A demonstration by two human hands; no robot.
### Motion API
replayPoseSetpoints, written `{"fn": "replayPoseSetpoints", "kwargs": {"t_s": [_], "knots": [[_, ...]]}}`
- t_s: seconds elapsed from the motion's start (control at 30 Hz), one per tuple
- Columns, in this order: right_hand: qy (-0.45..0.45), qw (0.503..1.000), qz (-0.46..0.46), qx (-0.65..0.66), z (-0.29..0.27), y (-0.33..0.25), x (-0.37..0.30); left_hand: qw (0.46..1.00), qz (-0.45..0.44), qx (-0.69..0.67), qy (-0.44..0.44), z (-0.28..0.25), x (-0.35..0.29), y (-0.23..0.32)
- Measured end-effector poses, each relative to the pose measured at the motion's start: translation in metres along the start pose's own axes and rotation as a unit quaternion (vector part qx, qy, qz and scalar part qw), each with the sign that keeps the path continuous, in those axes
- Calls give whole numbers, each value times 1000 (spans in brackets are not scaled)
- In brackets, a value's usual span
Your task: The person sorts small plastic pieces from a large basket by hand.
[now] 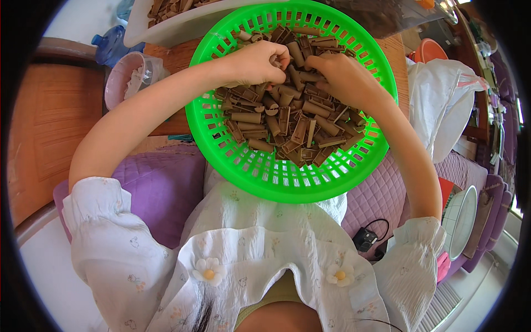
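A bright green plastic basket (pixel 298 193) with a slotted rim holds a heap of small brown plastic pieces (pixel 299 130). Some show rounded backs, others hollow, box-like undersides. Over the heap's upper left, my left hand (pixel 255 62) is closed, its thumb and fingers curled together; what they hold, if anything, is hidden. Across from it, on the heap's upper right, my right hand (pixel 342 78) bends its fingers down among the pieces. Its thumb and forefinger close about one brown piece, partly covered by the hand. The two hands are a short gap apart.
Behind the basket stands a white tub (pixel 182 34) with more brown pieces. A pink bucket (pixel 123 83) and a blue water bottle (pixel 113 48) are at left. At right hangs a white plastic bag (pixel 445 99). A black adapter (pixel 365 239) lies on the purple quilted seat (pixel 373 202).
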State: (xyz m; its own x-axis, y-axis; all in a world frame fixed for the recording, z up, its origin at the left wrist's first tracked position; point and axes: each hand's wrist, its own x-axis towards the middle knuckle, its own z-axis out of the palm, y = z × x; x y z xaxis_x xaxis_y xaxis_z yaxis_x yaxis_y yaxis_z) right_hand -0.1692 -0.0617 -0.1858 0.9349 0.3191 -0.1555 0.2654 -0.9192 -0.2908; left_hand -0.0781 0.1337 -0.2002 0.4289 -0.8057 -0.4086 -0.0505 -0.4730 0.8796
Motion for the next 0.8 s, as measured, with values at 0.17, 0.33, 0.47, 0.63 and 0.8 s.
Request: {"fn": "replayPoseSetpoints", "kwargs": {"t_s": [0.17, 0.33, 0.47, 0.63, 0.8], "knots": [[75, 993, -20, 94, -15, 2, -30, 997, 46, 55, 3, 2, -4, 2], [94, 986, 51, 129, -25, 8, -57, 997, 3, 39, -63, 10, -4, 14], [97, 980, 87, 149, -31, 6, -62, 999, 20, 30, -16, 23, 4, 10], [89, 939, 126, 308, -26, 2, -51, 993, 71, 76, 63, 21, 7, 19], [59, 892, 96, 437, -25, 16, -42, 969, 57, 231, 66, -12, 5, 41]]}}
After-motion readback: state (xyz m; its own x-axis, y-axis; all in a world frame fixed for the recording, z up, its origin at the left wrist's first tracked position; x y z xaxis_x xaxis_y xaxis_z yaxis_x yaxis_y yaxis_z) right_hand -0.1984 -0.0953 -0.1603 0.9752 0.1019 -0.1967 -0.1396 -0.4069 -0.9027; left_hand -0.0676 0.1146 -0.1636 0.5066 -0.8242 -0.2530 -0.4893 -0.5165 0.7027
